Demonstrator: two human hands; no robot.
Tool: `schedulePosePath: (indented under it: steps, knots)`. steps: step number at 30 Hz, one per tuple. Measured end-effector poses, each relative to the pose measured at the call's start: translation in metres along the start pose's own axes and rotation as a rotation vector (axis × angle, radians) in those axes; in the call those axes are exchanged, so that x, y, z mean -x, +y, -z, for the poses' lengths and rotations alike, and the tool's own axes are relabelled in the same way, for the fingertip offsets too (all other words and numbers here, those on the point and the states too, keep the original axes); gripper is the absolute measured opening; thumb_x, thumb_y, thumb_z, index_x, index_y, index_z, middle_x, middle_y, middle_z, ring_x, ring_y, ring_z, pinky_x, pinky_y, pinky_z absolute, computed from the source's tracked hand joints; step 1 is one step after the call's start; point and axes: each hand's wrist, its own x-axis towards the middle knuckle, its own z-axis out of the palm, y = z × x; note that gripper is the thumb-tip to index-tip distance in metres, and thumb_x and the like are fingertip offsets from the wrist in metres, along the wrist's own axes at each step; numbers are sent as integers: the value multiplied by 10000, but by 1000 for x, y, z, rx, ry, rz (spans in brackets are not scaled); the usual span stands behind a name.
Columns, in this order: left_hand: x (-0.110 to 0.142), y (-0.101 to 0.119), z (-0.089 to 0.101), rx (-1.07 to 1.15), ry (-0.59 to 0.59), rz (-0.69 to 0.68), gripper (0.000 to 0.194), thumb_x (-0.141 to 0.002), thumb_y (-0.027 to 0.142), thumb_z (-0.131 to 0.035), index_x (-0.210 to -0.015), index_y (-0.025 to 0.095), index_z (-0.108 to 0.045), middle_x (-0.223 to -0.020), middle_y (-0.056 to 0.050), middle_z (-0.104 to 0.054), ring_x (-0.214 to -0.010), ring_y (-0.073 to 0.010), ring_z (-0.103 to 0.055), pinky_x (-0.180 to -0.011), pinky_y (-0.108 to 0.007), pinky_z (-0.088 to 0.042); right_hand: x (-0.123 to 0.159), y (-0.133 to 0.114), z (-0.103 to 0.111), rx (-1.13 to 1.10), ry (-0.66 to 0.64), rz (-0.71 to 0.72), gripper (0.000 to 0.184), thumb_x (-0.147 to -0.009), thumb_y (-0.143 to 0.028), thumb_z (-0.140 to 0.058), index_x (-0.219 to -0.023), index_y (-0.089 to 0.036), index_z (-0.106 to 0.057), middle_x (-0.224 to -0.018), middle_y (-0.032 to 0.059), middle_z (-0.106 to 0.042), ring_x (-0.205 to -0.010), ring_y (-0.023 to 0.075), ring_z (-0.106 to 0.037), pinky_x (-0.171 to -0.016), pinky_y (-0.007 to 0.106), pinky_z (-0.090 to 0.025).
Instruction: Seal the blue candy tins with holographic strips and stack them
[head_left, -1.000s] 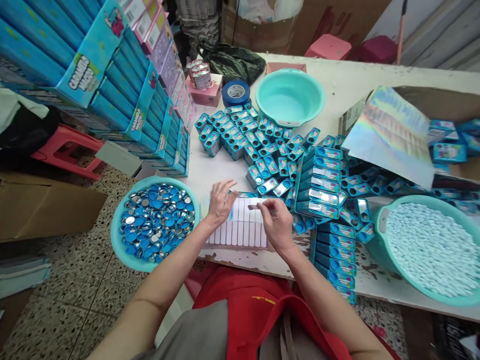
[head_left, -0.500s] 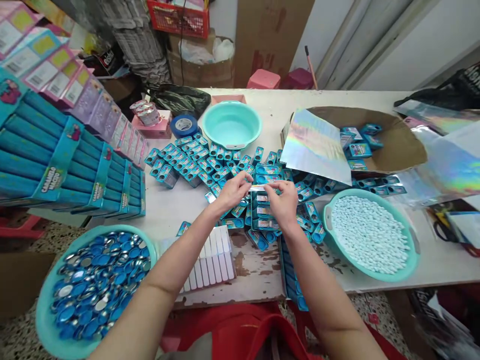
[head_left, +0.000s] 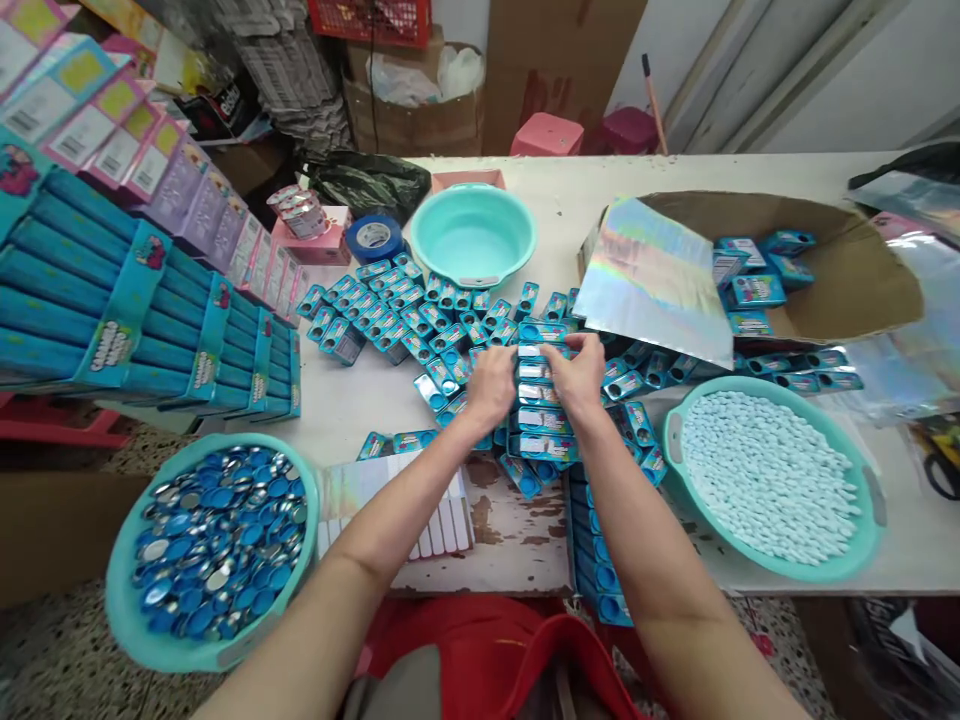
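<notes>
A column of small blue boxes (head_left: 546,446) stands at the middle of the table, several with a shiny strip across the top. My left hand (head_left: 491,387) is closed at the left end of one box near the far end of the column, its fingertips partly hidden. At the other end of that box, my right hand (head_left: 579,378) has its fingers bent and pressed together. Between them a narrow shiny sticker strip (head_left: 531,351) lies along the box top. Below my left forearm is a sheet of pale strips (head_left: 442,525).
Loose blue boxes (head_left: 375,310) spread left and right of the column. A basin of blue caps (head_left: 217,540) stands at left, a basin of pale pellets (head_left: 765,480) at right. Behind are a turquoise tub (head_left: 472,235), blue tape (head_left: 373,238) and a cardboard box (head_left: 847,285). Stacked display boxes (head_left: 112,290) rise at left.
Both hands have come down with the shiny strip, from held stretched between the fingertips to lying on a box top. My left fingers have curled in. The camera view has shifted slightly.
</notes>
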Motion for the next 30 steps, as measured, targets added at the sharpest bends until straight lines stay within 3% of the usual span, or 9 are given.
schedulePosePath:
  steps: [3, 6, 9, 12, 15, 18, 21, 25, 30]
  knots:
    - [27, -3, 9, -162, -108, -112, 419, -874, 99, -375, -1257, 193, -516, -1376, -88, -487, -1184, -262, -448, -939, -396, -371, -3, -4, 7, 31, 7, -32, 169, -649, -196, -592, -796, -192, -510, -748, 5, -540, -711, 178, -510, -779, 389, -446]
    - [64, -35, 45, -236, -143, -53, 340, -916, 198, -402, -1205, 241, -575, -1359, -50, -516, -1160, -273, -454, -921, -417, -360, 13, -19, 20, 94, 108, 112, 181, -678, -139, -558, -851, -186, -536, -890, 68, -580, -860, 228, -555, -861, 453, -428]
    - [112, -88, 93, -274, -135, 141, 277, -917, 326, -463, -1145, 257, -604, -1201, -56, -597, -1118, -258, -473, -915, -404, -360, 63, -42, 26, 107, 207, 458, 208, -761, -202, -602, -964, -186, -562, -1069, 115, -586, -1083, 276, -517, -962, 509, -370]
    - [153, -135, 118, -315, -286, 251, 237, -841, 329, -592, -1064, 251, -611, -1106, -51, -582, -1080, -245, -484, -888, -373, -380, 138, -55, 4, -45, -20, 707, 163, -835, -210, -577, -998, -197, -569, -1013, 85, -619, -1006, 236, -559, -895, 450, -439]
    - [171, -158, 113, -299, -342, 251, 152, -823, 264, -613, -970, 228, -601, -1077, -43, -561, -1055, -210, -495, -866, -325, -385, 207, -49, -40, -87, -387, 768, 149, -873, -184, -513, -996, -204, -594, -993, 84, -623, -945, 220, -559, -825, 395, -483]
    - [173, -161, 101, -299, -274, 254, 92, -885, 277, -526, -919, 219, -589, -1012, -44, -596, -1033, -211, -508, -860, -332, -374, 248, -33, -74, -7, -565, 778, 238, -886, -208, -494, -1097, -193, -602, -1064, 111, -601, -990, 240, -526, -855, 402, -473]
    - [172, -160, 99, -262, -203, 275, 147, -926, 286, -441, -943, 231, -576, -952, -28, -639, -991, -214, -535, -847, -343, -369, 263, -24, -88, 115, -601, 822, 317, -908, -249, -481, -1202, -184, -577, -1121, 124, -593, -1022, 256, -502, -879, 409, -445]
    - [173, -162, 101, -96, -164, 250, 159, -919, 211, -410, -1014, 221, -537, -975, -14, -659, -938, -184, -583, -825, -306, -389, 270, -21, -90, 260, -533, 837, 386, -926, -274, -468, -1298, -187, -523, -1185, 136, -589, -1028, 266, -497, -848, 402, -420]
    - [170, -165, 97, 9, -115, 269, 171, -893, 152, -412, -1012, 213, -518, -952, -19, -654, -895, -170, -609, -788, -271, -410, 276, -16, -93, 249, -496, 923, 342, -930, -225, -466, -1261, -200, -548, -1239, 127, -592, -1128, 261, -480, -897, 404, -380]
